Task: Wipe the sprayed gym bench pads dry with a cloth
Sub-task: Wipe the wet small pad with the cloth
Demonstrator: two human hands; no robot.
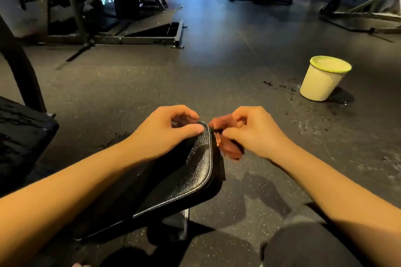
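A black leather bench pad (pixel 191 175) with white stitching runs from the lower left up to the middle of the view. A reddish-brown cloth (pixel 225 134) hangs over the pad's far right corner. My right hand (pixel 249 130) pinches the cloth beside that corner. My left hand (pixel 169 128) sits at the pad's far end with curled fingers, thumb on the edge; a bit of the cloth seems to show under its fingers. A second black pad (pixel 19 136), wet-looking, lies at the left.
A cream bucket (pixel 321 80) with a green rim stands on the dark rubber floor at the right, with wet spots around it. Weight machines (pixel 97 6) line the back left and far right. My knee (pixel 303 245) is at the bottom right.
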